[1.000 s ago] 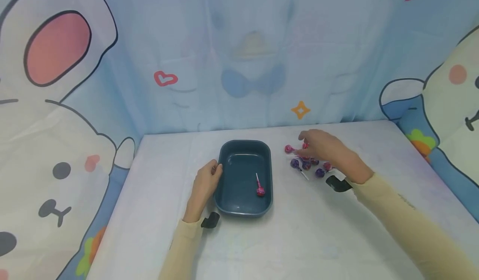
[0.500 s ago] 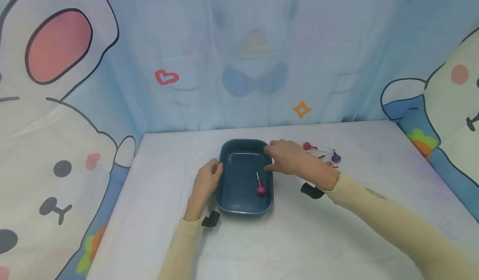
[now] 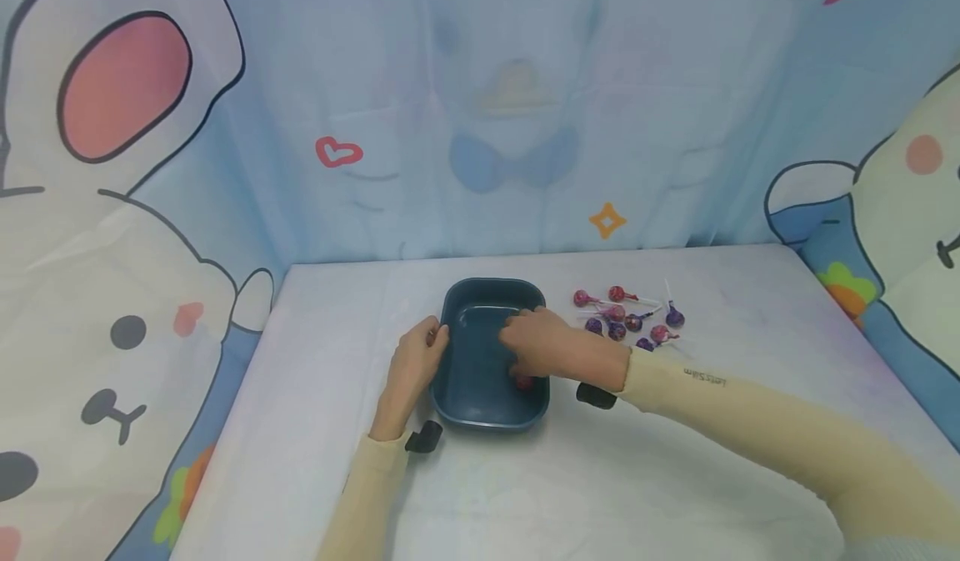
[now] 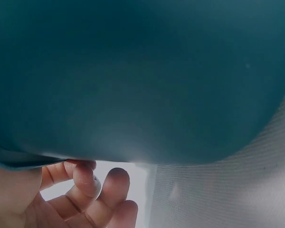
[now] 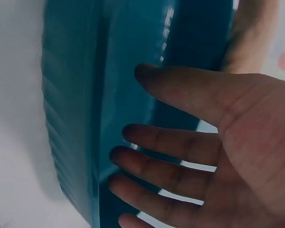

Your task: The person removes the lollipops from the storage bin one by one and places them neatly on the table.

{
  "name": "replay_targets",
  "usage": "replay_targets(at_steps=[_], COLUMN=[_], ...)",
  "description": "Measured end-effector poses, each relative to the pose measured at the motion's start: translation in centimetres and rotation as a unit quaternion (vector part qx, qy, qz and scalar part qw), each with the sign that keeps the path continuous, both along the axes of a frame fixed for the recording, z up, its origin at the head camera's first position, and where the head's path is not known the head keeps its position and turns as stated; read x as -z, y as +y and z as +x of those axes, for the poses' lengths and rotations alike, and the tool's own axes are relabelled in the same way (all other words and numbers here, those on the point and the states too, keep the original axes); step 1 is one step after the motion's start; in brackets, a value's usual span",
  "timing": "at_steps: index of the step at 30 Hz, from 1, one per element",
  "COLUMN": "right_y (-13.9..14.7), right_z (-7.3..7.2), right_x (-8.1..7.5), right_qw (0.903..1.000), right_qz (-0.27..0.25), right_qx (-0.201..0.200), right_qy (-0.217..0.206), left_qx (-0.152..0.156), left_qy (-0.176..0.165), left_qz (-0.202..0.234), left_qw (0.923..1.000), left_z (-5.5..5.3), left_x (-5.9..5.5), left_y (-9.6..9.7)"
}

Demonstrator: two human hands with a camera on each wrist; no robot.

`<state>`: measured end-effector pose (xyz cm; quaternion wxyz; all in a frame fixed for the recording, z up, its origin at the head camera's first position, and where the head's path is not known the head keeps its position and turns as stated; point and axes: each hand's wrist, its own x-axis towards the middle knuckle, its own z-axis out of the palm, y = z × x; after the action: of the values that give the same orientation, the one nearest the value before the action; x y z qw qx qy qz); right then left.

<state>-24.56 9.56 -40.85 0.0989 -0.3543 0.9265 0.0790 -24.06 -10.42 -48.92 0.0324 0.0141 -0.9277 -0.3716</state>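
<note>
A dark teal rectangular plastic bin (image 3: 472,421) stands on the white-covered table. My left hand (image 3: 411,365) grips its left rim; in the left wrist view, curled fingers (image 4: 85,183) meet the rim's edge beneath the broad teal wall. Over the inside of the bin is my right hand (image 3: 547,344), reaching across the right rim. Thumb and fingers are spread apart in the right wrist view, with nothing between them. One pink-red lollipop (image 3: 524,383) lies in the bin just under the right hand, which hides its stick.
Several red and purple lollipops (image 3: 617,330) lie in a loose cluster on the table (image 3: 600,478), right of the bin and behind the right forearm. A light blue curtain (image 3: 375,61) with cartoon rabbits closes off the back and sides.
My right hand has moved left from above the lollipop cluster, over the right rim and into the bin. The cluster is uncovered now. My left hand stays at the left rim.
</note>
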Motion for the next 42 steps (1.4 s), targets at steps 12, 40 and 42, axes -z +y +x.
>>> replay_targets(at_steps=[12,40,42], right_y=[-1.3,-1.6,-1.5], right_z=[0.6,0.8,0.7], right_x=[2.3,0.9,0.1], right_qw=[0.9969,0.9971,0.9976], right_qz=[0.079,0.054,0.035], right_qx=[-0.004,0.012,0.016], right_qy=[0.0,0.051,0.058], left_qx=[0.004,0.001,0.001], left_qy=[0.008,0.006,0.006], left_qz=[-0.012,-0.012,-0.011], left_qw=[0.9999,0.9999,0.9999], left_z=[-0.1,0.0,0.0], left_x=[-0.1,0.0,-0.1], left_y=[0.1,0.1,0.1])
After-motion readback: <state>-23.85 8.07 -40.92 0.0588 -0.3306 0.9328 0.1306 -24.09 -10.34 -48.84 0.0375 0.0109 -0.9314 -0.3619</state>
